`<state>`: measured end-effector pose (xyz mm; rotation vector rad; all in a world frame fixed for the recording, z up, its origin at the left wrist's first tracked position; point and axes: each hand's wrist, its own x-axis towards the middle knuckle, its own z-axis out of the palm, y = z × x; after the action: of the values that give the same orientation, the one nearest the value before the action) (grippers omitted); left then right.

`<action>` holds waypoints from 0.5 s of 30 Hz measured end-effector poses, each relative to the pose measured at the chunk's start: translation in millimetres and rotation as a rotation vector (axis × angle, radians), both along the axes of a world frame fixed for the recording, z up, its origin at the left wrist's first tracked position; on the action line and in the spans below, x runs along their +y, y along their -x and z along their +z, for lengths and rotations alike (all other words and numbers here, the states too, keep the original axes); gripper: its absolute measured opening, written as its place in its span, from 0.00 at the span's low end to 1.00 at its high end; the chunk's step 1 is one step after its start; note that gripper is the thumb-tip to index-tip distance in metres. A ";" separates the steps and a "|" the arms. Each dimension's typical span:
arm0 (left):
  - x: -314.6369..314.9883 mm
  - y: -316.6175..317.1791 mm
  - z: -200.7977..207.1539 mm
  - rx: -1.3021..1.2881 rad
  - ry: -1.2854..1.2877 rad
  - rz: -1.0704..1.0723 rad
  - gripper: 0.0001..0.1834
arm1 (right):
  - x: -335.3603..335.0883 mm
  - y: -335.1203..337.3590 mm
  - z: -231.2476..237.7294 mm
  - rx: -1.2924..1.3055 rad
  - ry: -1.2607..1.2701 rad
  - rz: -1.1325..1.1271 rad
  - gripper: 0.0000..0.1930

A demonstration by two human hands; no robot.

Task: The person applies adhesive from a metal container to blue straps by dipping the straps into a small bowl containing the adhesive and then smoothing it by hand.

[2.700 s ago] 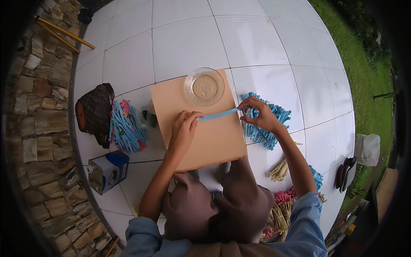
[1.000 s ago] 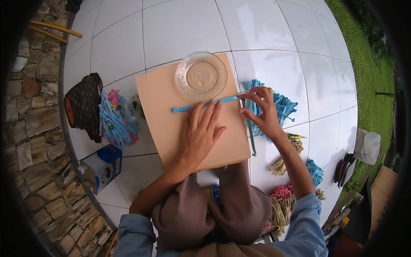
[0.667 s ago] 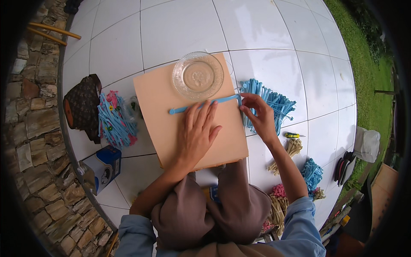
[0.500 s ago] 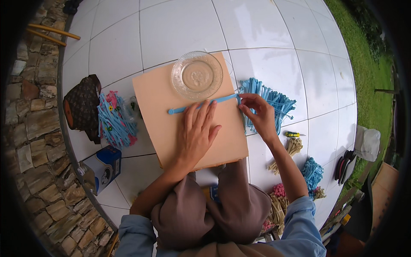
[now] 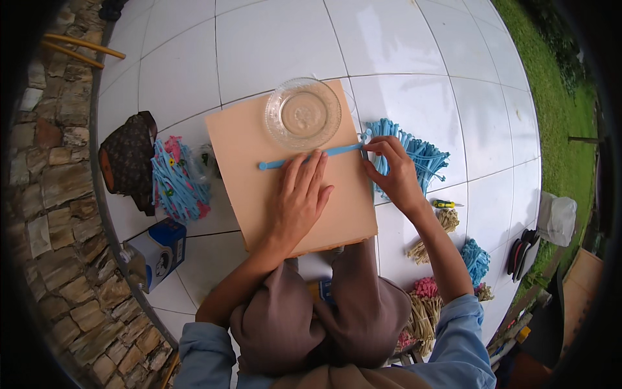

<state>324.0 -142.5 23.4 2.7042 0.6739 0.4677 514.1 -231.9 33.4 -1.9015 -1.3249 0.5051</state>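
A thin light-blue strip with a small knob at its left end (image 5: 265, 166) lies across a tan board (image 5: 236, 152) above my lap. My left hand (image 5: 299, 201) rests flat on the board, fingers stretched out over the middle of the strip. At the board's right edge, my right hand (image 5: 396, 175) pinches the strip's right end between thumb and fingers; the fingertips partly hide that end. A clear glass plate with a patterned rim (image 5: 272, 126) sits on the board just beyond the strip. Beside my right hand lies a pile of similar blue strips (image 5: 427, 159).
On the tiled floor (image 5: 278, 39), left, are a brown bag (image 5: 129, 159), blue and pink strips (image 5: 178, 185) and a blue tin (image 5: 157, 253). A yellow-green screwdriver (image 5: 446, 204), beige bundles (image 5: 424, 318) and a blue bundle (image 5: 475, 259) lie right. A stone wall (image 5: 58, 240) borders the left.
My right fingers have closed in more at the strip's right end, and the strip lies slightly straighter. The whole view has shifted a little; my left hand stays flat on the strip.
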 end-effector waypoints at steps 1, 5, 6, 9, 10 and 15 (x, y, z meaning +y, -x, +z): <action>-0.3 -0.4 1.2 0.029 -0.026 -0.009 0.30 | -0.1 -1.9 0.4 -0.095 -0.052 0.064 0.15; -0.8 1.1 0.8 0.070 -0.067 -0.008 0.31 | 6.8 -1.2 9.8 -0.154 -0.009 0.170 0.20; -0.8 1.7 -0.2 0.072 -0.086 -0.008 0.32 | 10.0 0.7 12.9 -0.213 0.013 0.180 0.23; -1.2 1.9 1.7 0.075 -0.049 0.008 0.32 | 22.1 7.5 27.0 -0.342 0.052 0.215 0.33; -1.1 2.3 2.2 0.076 -0.055 0.010 0.31 | 28.6 8.5 31.3 -0.375 0.103 0.279 0.36; -0.3 2.3 -1.8 0.071 -0.097 0.008 0.31 | 49.8 7.3 36.8 -0.470 0.203 0.443 0.42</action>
<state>321.7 -142.8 21.6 2.8217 0.6975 0.4183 506.8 -182.2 70.2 -1.9637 -2.0971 0.4321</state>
